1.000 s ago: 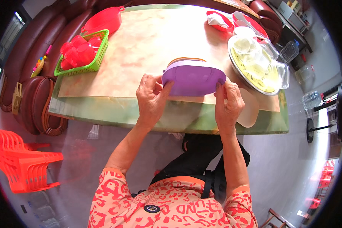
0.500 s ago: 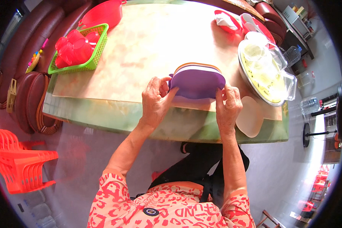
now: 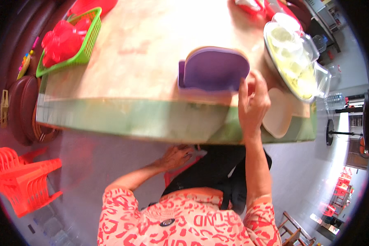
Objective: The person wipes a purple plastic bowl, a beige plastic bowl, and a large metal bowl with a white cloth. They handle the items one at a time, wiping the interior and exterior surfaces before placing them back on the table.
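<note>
A purple plate [image 3: 217, 70] stands upright near the table's front edge, in a low purple holder [image 3: 181, 74] whose raised side shows at left. A thin orange-tan rim shows behind the plate. My right hand [image 3: 255, 100] is at the plate's right edge, thumb in front and the other fingers curled beside it. Below the table edge, next to my thigh, my left hand [image 3: 176, 157] reaches to a pale, red-edged thing that I cannot make out; its fingers are blurred. A loose off-white plate [image 3: 278, 114] lies right of my right wrist.
Red cups [image 3: 63, 43] fill a green basket [image 3: 92, 39] at the table's left. At right, a metal bowl [image 3: 270, 55] holds a yellow strainer and clear containers. Red chairs [image 3: 26, 176] are stacked on the floor at left. A green border [image 3: 151, 119] runs along the table's front.
My left hand has let go of the purple holder's left side and dropped below the table edge. My right hand stays by the plate. The whole view has shifted somewhat.
</note>
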A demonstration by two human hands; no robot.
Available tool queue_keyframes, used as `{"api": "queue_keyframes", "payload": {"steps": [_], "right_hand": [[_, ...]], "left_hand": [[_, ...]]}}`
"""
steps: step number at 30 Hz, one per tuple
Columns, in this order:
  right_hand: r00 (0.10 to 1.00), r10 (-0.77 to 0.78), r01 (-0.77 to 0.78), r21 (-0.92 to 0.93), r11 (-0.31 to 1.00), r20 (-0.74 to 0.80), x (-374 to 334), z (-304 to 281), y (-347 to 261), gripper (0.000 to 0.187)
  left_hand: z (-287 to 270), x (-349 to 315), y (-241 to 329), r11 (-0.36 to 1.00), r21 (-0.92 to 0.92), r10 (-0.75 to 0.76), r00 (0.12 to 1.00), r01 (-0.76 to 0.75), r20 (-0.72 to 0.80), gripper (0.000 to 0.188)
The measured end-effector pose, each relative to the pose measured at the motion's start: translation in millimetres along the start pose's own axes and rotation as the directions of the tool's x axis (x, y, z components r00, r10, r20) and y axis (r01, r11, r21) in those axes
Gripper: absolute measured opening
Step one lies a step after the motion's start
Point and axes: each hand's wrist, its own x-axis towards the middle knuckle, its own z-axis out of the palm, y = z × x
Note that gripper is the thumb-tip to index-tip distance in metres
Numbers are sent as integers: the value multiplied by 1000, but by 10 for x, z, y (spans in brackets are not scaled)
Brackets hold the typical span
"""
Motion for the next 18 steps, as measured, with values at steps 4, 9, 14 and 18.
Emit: {"api": "queue_keyframes", "payload": {"steps": [4,9,14,18], "right_hand": [[1000,-25,25,-30,999,3,0,13,82,18],[996,55,-56,8,998,69,27,-34,85,32],[873,320,-370,73,926,368,73,-110,57,41],[754,456,-619,280,734,472,98,-109,45,35]], "left_hand": [[671,116,-707,971,210,-65,970,116,-236,23],[747,136,-786,936,125,-327,945,328,-32,23],[736,187,-809,916,64,-398,917,396,35,23],[732,209,-844,896,15,-443,895,443,59,24]]}}
